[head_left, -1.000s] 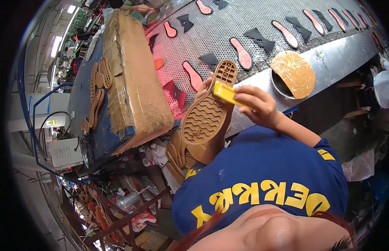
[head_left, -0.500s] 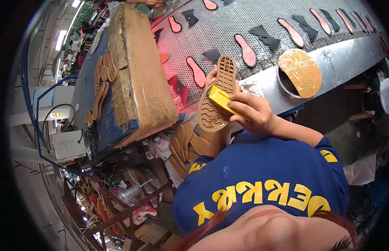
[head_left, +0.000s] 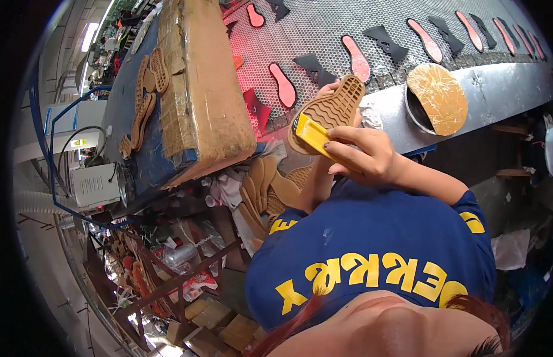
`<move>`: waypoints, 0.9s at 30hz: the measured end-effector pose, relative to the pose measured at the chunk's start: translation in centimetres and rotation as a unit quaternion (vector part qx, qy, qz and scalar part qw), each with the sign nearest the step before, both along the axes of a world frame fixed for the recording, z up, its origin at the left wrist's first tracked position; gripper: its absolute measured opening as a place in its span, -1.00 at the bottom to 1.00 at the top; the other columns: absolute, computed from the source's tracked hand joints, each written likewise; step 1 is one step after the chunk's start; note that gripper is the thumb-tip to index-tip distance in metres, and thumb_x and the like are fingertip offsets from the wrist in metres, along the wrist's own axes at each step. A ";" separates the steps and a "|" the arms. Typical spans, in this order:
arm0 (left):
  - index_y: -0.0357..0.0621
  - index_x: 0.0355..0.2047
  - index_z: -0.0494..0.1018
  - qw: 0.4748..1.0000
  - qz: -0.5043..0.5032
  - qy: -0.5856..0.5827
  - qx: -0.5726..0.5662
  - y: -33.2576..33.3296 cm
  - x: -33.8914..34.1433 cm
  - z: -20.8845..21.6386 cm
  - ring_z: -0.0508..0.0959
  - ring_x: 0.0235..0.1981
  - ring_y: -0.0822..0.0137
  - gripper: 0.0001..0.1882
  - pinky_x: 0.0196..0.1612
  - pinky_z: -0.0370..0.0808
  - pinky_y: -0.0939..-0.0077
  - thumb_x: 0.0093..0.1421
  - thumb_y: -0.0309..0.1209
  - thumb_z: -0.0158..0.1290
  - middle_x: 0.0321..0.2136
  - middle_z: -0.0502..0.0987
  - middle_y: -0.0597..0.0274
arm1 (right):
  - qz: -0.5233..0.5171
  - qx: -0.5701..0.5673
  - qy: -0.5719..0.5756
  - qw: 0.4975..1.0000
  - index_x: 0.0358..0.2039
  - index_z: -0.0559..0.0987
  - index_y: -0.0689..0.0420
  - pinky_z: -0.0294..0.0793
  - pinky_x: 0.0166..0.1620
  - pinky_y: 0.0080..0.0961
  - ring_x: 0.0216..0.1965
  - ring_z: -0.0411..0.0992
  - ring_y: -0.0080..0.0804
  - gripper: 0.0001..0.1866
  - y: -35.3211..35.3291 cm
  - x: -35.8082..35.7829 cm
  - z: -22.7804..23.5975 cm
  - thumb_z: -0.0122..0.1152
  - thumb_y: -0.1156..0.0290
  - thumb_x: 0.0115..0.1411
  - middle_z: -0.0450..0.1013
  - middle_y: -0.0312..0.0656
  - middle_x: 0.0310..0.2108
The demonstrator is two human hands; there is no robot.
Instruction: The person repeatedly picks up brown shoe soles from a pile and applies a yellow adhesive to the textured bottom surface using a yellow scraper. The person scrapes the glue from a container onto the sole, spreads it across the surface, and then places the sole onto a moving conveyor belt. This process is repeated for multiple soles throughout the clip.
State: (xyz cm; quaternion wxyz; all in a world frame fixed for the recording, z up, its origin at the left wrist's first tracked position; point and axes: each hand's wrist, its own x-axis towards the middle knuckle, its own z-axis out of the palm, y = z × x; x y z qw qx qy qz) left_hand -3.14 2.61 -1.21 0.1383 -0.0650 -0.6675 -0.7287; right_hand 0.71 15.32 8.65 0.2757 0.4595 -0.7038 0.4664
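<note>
My left hand (head_left: 329, 89) is closed on a tan rubber shoe sole (head_left: 335, 110), mostly hidden behind it, with fingertips showing past its edge. The sole's wavy, gridded tread faces me, tilted with its heel to the upper right. In my right hand (head_left: 372, 153) is a yellow-handled brush (head_left: 314, 134), its dark bristles against the sole's lower left end. Beyond my hands, a perforated metal belt (head_left: 318, 35) carries pink-topped insoles (head_left: 282, 85) and black cut pieces (head_left: 314, 69).
A metal pot (head_left: 416, 110) with a tan cover (head_left: 438, 98) stands on the belt's steel edge (head_left: 497, 89). At left, taped cardboard (head_left: 214, 89) covers a blue housing, with several loose soles (head_left: 144, 113) on it. More tan soles (head_left: 264, 184) are stacked beside my left forearm.
The sole has turned, its heel end swinging right. The brush has shifted from the middle of the tread to the lower left end. Both hands keep their hold.
</note>
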 end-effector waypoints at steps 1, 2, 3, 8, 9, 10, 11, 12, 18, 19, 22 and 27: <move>-0.22 0.08 0.25 0.999 0.020 0.042 -0.020 0.5 0.2 -0.1 0.53 -0.13 0.35 -0.42 -0.05 0.51 0.50 0.05 -0.52 0.21 -0.13 0.49 0.15 | 0.004 0.004 0.001 1.000 -0.22 0.51 0.21 0.55 -0.41 -0.45 -0.43 0.52 -0.27 -0.58 0.0 0.0 0.0 0.39 0.22 0.00 0.47 -0.08 -0.24; -0.23 0.07 0.28 0.995 0.041 0.083 -0.040 0.9 0.4 -0.1 0.54 -0.13 0.32 -0.47 -0.07 0.53 0.48 0.10 -0.47 0.18 -0.15 0.50 0.13 | 0.008 0.008 0.001 1.000 -0.22 0.51 0.21 0.55 -0.40 -0.45 -0.44 0.52 -0.27 -0.58 0.0 0.1 0.1 0.39 0.22 -0.01 0.47 -0.08 -0.23; -0.23 0.06 0.29 1.000 0.011 0.022 0.004 0.6 0.2 -0.8 0.55 -0.12 0.30 -0.54 -0.07 0.54 0.47 0.17 -0.40 0.10 -0.14 0.50 0.11 | 0.010 0.009 0.002 1.000 -0.22 0.51 0.21 0.55 -0.40 -0.45 -0.43 0.52 -0.28 -0.58 0.0 0.1 0.0 0.39 0.22 0.00 0.47 -0.08 -0.23; -0.26 0.04 0.31 0.995 -0.067 -0.045 0.063 0.2 0.5 -0.7 0.55 -0.09 0.21 -0.59 -0.05 0.55 0.42 0.31 -0.23 -0.09 -0.12 0.51 0.04 | 0.011 0.023 0.019 0.999 -0.21 0.52 0.18 0.55 -0.41 -0.45 -0.41 0.52 -0.31 -0.61 0.3 -0.3 -0.4 0.37 0.22 0.02 0.46 -0.11 -0.19; -0.26 0.04 0.31 0.988 -0.091 -0.063 0.109 0.4 0.6 -0.6 0.55 -0.09 0.20 -0.59 -0.04 0.55 0.41 0.31 -0.22 -0.09 -0.11 0.51 0.04 | 0.015 0.030 0.020 0.999 -0.21 0.52 0.18 0.55 -0.41 -0.45 -0.41 0.52 -0.32 -0.61 0.4 -0.5 -0.4 0.37 0.22 0.02 0.46 -0.12 -0.18; -0.26 0.04 0.31 0.980 -0.110 -0.076 0.147 0.2 0.8 -0.3 0.55 -0.09 0.19 -0.58 -0.04 0.55 0.40 0.31 -0.22 -0.09 -0.11 0.50 0.04 | 0.022 0.035 0.021 0.999 -0.21 0.53 0.18 0.55 -0.41 -0.45 -0.40 0.52 -0.32 -0.61 0.6 -0.5 -0.2 0.37 0.23 0.02 0.45 -0.12 -0.17; -0.27 0.04 0.31 0.968 -0.130 -0.094 0.193 0.1 1.0 -0.1 0.55 -0.09 0.18 -0.58 -0.03 0.55 0.39 0.31 -0.21 -0.09 -0.11 0.50 0.04 | 0.029 0.040 0.022 0.999 -0.21 0.53 0.18 0.55 -0.41 -0.46 -0.40 0.52 -0.32 -0.62 0.7 -0.6 0.0 0.36 0.23 0.02 0.45 -0.13 -0.17; -0.27 0.04 0.31 0.953 -0.148 -0.114 0.236 0.1 1.2 0.1 0.55 -0.08 0.17 -0.57 -0.02 0.55 0.38 0.30 -0.21 -0.09 -0.11 0.50 0.04 | 0.041 0.051 0.022 0.998 -0.21 0.53 0.18 0.55 -0.40 -0.45 -0.38 0.52 -0.31 -0.62 0.9 -0.8 0.1 0.37 0.24 0.01 0.44 -0.13 -0.16; -0.28 0.04 0.30 0.893 -0.201 -0.175 0.363 0.2 1.3 1.3 0.54 -0.07 0.12 -0.54 0.01 0.53 0.32 0.30 -0.17 -0.10 -0.10 0.50 0.04 | 0.098 0.087 0.019 0.991 -0.21 0.52 0.18 0.55 -0.35 -0.41 -0.30 0.54 -0.24 -0.63 1.8 -1.6 0.4 0.37 0.33 -0.03 0.43 -0.12 -0.15; -0.27 0.04 0.28 0.889 -0.213 -0.160 0.372 0.3 1.5 1.4 0.48 0.01 0.14 -0.54 0.05 0.51 0.30 0.24 -0.23 0.01 -0.08 0.46 0.03 | 0.102 0.094 0.013 0.990 -0.21 0.52 0.18 0.56 -0.34 -0.40 -0.29 0.54 -0.23 -0.63 2.0 -1.6 0.6 0.37 0.34 -0.03 0.43 -0.13 -0.15; -0.21 0.03 0.21 0.875 -0.231 -0.152 0.398 0.3 1.6 1.0 0.34 0.16 0.16 -0.44 0.14 0.45 0.24 0.11 -0.34 0.23 0.01 0.35 0.01 | 0.113 0.098 -0.014 0.989 -0.23 0.52 0.19 0.55 -0.33 -0.39 -0.28 0.53 -0.24 -0.65 2.6 -1.5 1.0 0.37 0.37 -0.05 0.44 -0.14 -0.15; -0.08 0.04 0.19 0.904 -0.248 -0.064 0.341 0.3 2.1 0.3 0.33 0.16 0.11 -0.34 0.18 0.40 0.16 0.00 -0.48 0.32 0.10 0.27 -0.03 | 0.071 0.052 -0.075 0.993 -0.26 0.53 0.19 0.56 -0.21 -0.34 -0.23 0.53 -0.19 -0.69 3.2 -1.0 0.7 0.38 0.46 -0.06 0.46 -0.10 -0.17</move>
